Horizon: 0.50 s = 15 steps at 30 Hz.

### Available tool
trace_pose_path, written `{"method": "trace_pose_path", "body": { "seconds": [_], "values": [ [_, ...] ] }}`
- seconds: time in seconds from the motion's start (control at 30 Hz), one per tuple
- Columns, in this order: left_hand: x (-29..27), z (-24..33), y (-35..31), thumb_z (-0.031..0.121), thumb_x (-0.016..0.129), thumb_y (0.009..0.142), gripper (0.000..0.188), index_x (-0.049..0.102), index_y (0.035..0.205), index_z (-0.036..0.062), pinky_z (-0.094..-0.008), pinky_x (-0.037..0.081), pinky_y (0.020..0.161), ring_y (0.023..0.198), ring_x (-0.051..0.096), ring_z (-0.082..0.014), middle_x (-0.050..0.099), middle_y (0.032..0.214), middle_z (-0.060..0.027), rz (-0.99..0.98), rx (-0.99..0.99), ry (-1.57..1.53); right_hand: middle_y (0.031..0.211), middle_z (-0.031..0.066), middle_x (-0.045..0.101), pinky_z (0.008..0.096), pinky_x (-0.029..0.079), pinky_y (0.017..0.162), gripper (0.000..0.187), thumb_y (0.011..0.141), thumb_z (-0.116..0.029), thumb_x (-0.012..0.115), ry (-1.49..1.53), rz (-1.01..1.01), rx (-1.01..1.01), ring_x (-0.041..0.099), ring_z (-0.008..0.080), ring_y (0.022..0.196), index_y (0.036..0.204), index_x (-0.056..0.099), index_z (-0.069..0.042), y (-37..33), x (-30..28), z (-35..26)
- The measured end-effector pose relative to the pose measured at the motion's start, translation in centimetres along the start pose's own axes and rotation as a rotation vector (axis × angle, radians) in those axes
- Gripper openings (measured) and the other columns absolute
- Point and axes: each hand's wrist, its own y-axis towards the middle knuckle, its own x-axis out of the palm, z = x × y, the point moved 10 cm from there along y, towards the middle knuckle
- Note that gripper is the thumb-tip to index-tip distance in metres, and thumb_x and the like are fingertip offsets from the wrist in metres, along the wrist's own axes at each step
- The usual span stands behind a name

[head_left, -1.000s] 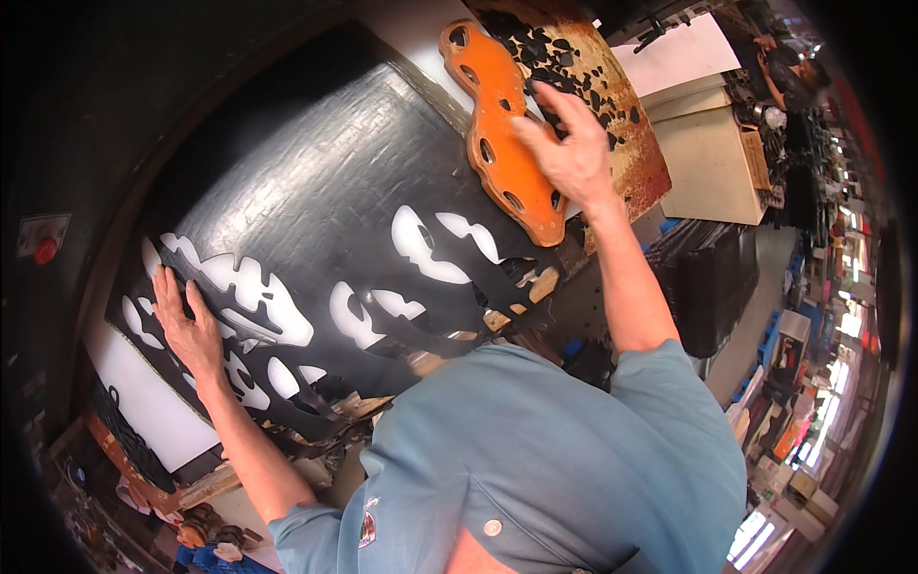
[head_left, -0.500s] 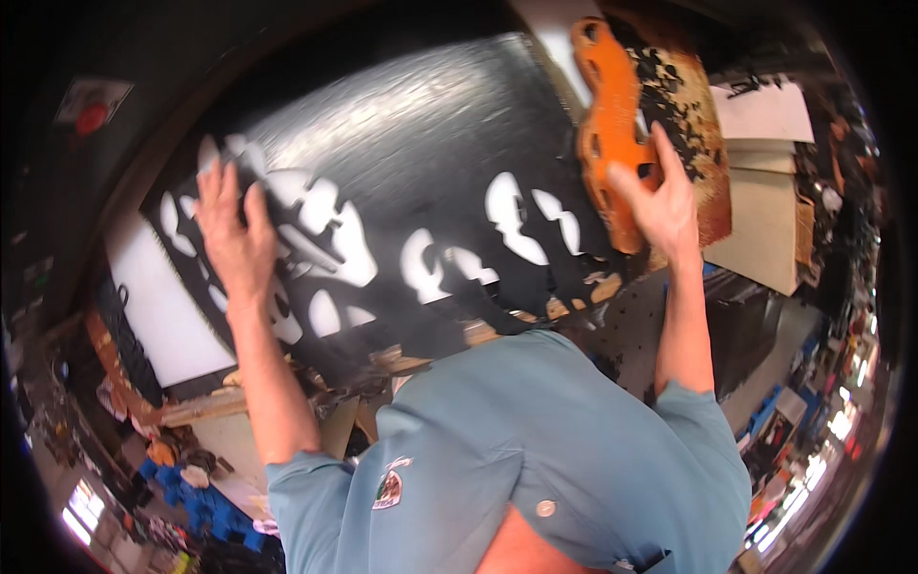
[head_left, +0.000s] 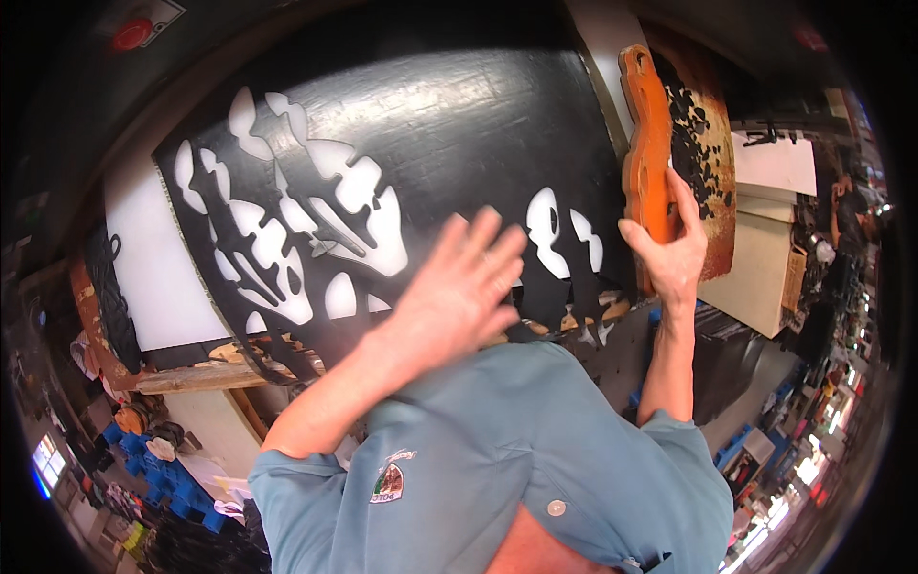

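Observation:
A shiny black sheet (head_left: 449,143) lies over a white board (head_left: 172,277), which shows through several cut-out shapes along the sheet's near and left parts. My left hand (head_left: 459,282) is just over the sheet's near middle, fingers spread and slightly blurred, holding nothing. It hides some of the cut-outs. At the sheet's right edge, my right hand (head_left: 675,253) grips the near part of a long, wavy-edged orange cutting die (head_left: 646,115), thumb on its left side and fingers on its right. The die has a hole at its far end.
Right of the die lies a worn brown board (head_left: 715,143) scattered with black scraps. Beyond it are pale boxes (head_left: 751,258). A wooden edge (head_left: 206,378) runs along the near left, with blue crates (head_left: 163,478) below. A red button (head_left: 132,33) sits on the dark machine at the upper left.
My left hand has swept right from the left cut-outs to the sheet's near middle. My right hand still grips the orange die, which appears more upright and farther right in view.

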Motion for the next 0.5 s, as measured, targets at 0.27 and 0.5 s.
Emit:
{"method": "trace_pose_path", "body": {
  "seconds": [0.27, 0.5],
  "values": [
    [-11.1, -10.4, -4.9, 0.013, 0.075, 0.100, 0.050, 0.062, 0.145, -0.0032, -0.0570, 0.032, 0.130, 0.155, 0.046, -0.0419, 0.059, 0.156, -0.0243, 0.585, -0.323, 0.198, 0.157, 0.0303, 0.049, 0.0481, 0.045, 0.119, 0.100, 0.059, -0.026, 0.096, 0.138, -0.260, -0.282, 0.051, 0.0421, 0.145, 0.150, 0.062, 0.001, -0.6, 7.0, -9.1],
    [-11.2, -15.4, -7.1, 0.013, 0.074, 0.101, 0.051, 0.061, 0.149, -0.0014, -0.0569, 0.034, 0.128, 0.156, 0.045, -0.0412, 0.055, 0.162, -0.0224, 0.745, -0.462, 0.351, 0.151, 0.0368, 0.046, 0.0548, 0.052, 0.105, 0.089, 0.059, -0.029, 0.090, 0.015, -0.286, -0.596, 0.053, 0.0504, 0.127, 0.141, 0.069, -0.003, 0.2, 15.1, -16.3]
  ]
}}
